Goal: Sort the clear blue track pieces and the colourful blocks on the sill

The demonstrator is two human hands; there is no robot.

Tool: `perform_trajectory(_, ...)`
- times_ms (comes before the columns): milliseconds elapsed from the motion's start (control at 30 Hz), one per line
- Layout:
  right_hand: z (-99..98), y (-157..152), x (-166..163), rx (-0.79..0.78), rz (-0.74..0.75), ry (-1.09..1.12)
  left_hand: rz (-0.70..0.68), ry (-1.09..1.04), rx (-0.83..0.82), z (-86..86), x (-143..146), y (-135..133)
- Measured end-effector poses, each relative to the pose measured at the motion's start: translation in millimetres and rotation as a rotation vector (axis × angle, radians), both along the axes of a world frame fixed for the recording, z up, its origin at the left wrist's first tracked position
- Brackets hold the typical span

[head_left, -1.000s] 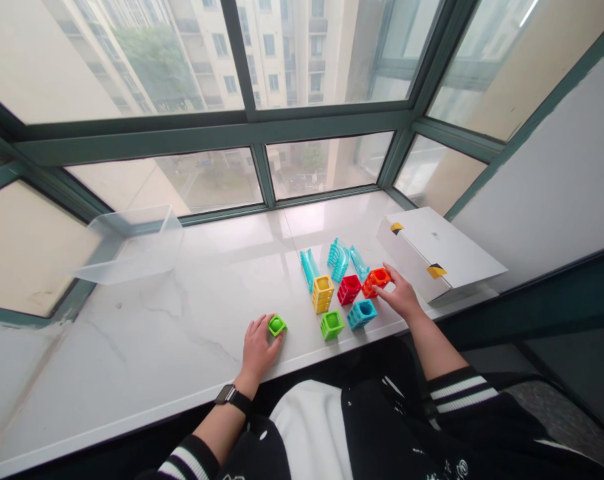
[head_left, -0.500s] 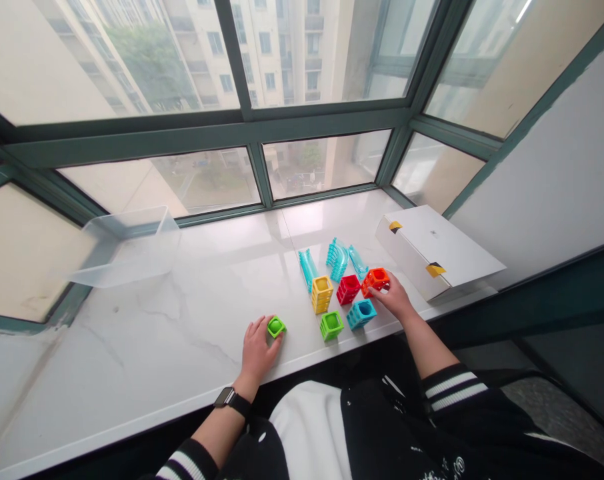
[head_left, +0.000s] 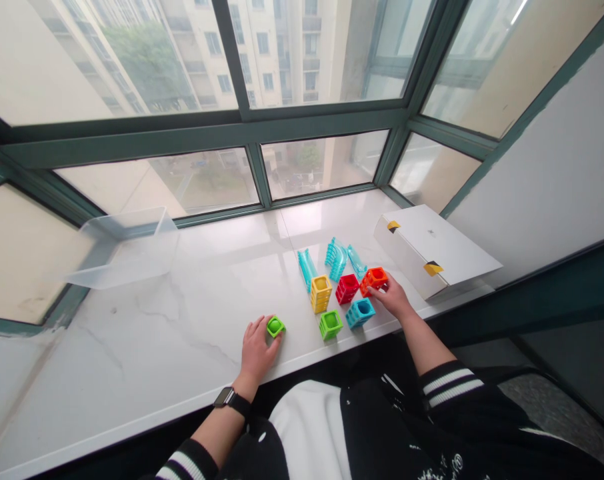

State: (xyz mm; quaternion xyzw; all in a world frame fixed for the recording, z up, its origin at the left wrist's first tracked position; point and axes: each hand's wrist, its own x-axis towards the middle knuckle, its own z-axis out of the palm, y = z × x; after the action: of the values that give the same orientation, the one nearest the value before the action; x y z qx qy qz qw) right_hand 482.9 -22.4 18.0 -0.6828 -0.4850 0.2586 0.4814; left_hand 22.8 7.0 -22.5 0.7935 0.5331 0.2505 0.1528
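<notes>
My left hand (head_left: 257,345) grips a small bright green block (head_left: 275,326) on the white sill, thumb on its near side and fingers round the far side. Over to the right, my right hand (head_left: 392,295) has its fingers on an orange hollow block (head_left: 374,281). Close by stand a red block (head_left: 347,289), a blue block (head_left: 361,313), a yellow block (head_left: 321,294) and a second green block (head_left: 331,325), all with openings facing up. Behind them lie clear turquoise track pieces: a straight one (head_left: 307,269), a curved one (head_left: 337,259) and a short one (head_left: 357,261).
A white box (head_left: 445,243) with yellow-and-black tabs stands on the right of the marble-look sill (head_left: 157,347). At the far left a clear plastic bin (head_left: 152,257) sits against the window. Green window frames (head_left: 207,142) border the sill at the back.
Both hands keep their places on the green and orange blocks. The whole view shifts very slightly; nothing else visibly moves.
</notes>
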Motion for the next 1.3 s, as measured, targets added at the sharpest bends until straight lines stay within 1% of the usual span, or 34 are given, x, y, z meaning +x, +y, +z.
perform_trajectory(167, -9.7, 1.5, 3.8, 0.012, 0.011, 0.009, 0.0, -0.009, 0.001, 0.7, -0.1, 0.5)
perform_trajectory(367, -18.9, 4.4, 7.3, 0.025, 0.014, -0.107, -0.001, -0.018, -0.02, 2.4, 0.3, 0.6)
perform_trajectory(533, -18.6, 5.2, 6.7, 0.021, 0.004, -0.106, 0.005, -0.031, -0.015, 2.5, 1.4, -0.1)
perform_trajectory(767, -18.5, 5.0, 6.3, -0.025, -0.012, -0.09, 0.001, -0.02, -0.001, 1.8, 0.7, 0.0)
perform_trajectory(933, -16.9, 4.8, 4.5, -0.007, -0.038, -0.117, 0.005, -0.024, -0.003, 0.7, 1.0, 0.1)
perform_trajectory(1067, -14.1, 5.1, 3.5, 0.013, -0.024, -0.128, 0.01, -0.022, -0.009, -1.1, 1.0, 0.4)
perform_trajectory(1300, -12.8, 4.6, -0.1, 0.005, -0.048, -0.117, 0.007, -0.021, -0.007, -1.3, 0.0, 1.9)
